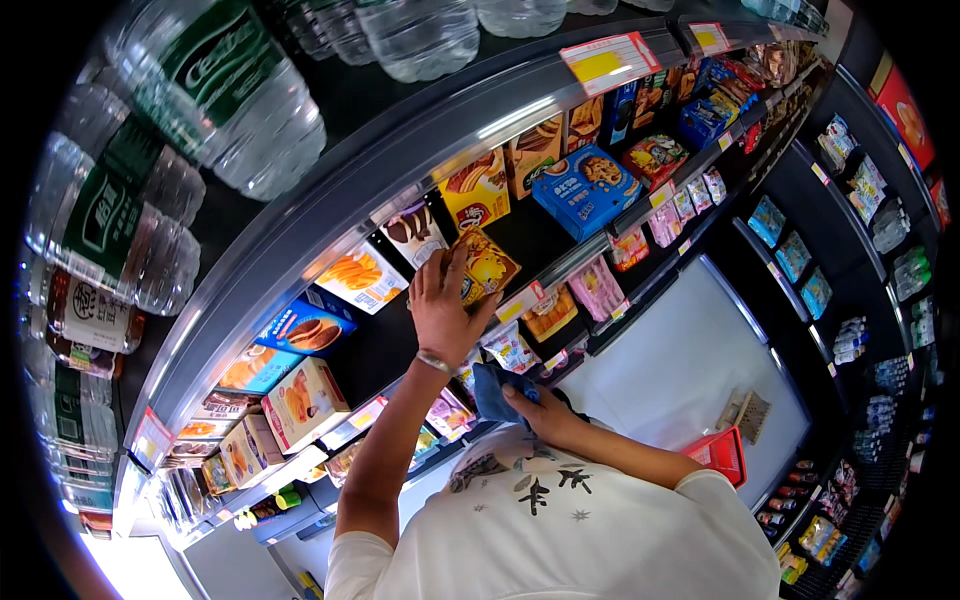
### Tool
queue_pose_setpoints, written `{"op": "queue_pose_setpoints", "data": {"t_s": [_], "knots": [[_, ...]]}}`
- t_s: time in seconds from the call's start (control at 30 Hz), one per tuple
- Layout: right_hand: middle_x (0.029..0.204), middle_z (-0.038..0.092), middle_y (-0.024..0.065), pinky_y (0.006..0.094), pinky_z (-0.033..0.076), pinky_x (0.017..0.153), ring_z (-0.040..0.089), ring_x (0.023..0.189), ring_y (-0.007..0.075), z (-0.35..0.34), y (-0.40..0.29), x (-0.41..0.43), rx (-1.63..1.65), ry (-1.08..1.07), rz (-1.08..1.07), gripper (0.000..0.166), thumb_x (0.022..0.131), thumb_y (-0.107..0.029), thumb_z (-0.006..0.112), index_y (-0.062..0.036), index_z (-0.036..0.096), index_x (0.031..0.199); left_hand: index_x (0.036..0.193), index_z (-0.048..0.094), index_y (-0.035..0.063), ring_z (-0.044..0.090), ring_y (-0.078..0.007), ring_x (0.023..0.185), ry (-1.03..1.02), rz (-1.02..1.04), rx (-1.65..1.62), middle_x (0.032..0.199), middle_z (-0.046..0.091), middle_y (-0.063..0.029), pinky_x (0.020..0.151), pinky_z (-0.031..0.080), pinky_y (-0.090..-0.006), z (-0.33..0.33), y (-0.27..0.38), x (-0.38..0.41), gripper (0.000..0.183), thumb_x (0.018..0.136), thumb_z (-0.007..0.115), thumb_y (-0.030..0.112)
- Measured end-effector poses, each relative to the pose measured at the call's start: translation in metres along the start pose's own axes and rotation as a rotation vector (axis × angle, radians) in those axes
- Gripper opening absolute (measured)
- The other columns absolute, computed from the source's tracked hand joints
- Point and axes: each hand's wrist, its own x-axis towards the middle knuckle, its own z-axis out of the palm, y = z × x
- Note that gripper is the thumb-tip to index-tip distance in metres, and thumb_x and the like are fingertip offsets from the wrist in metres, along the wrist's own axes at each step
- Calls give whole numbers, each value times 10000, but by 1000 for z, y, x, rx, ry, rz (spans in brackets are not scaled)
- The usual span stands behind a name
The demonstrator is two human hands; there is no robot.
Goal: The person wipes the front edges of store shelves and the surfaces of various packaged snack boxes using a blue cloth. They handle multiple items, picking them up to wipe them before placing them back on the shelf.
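My left hand (444, 309), with a bracelet at the wrist, grips a small yellow-and-brown snack package (487, 266) on the black shelf (536, 247). Its fingers lie over the package's left side, and part of the package is hidden beneath them. Close to my body, my right hand (551, 412) holds a folded blue cloth (499, 396). Behind the package stand a yellow biscuit box (476, 191) and a white box (412, 232) with dark cakes pictured. A blue cookie box (586, 189) lies flat to its right.
Water bottles (225, 97) crowd the shelf above, behind a dark shelf edge (360, 135). A cream box (304, 401) stands to the left. Bagged snacks (510, 346) sit one shelf lower. On the pale floor (660, 352) to the right is a red basket (720, 454); more stocked shelves (825, 247) lie beyond.
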Motion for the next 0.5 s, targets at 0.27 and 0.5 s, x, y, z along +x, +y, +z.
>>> {"op": "queue_pose_setpoints", "data": {"t_s": [0.27, 0.5], "knots": [[891, 590, 21, 298, 444, 773, 501, 839, 121, -29, -4, 4, -79, -29, 57, 516, 999, -517, 524, -16, 599, 1100, 1407, 489, 79, 441, -393, 1276, -291, -7, 79, 1347, 484, -198, 1084, 339, -494, 49, -12, 15, 782, 742, 791, 359], [913, 607, 34, 302, 453, 800, 520, 861, 129, -28, -8, 8, -54, -10, 52, 528, 997, -515, 525, -13, 602, 1142, 1417, 466, 79, 430, -397, 1286, -320, -58, 117, 1367, 468, -224, 1108, 308, -490, 48, -15, 4, 797, 763, 771, 418]]}}
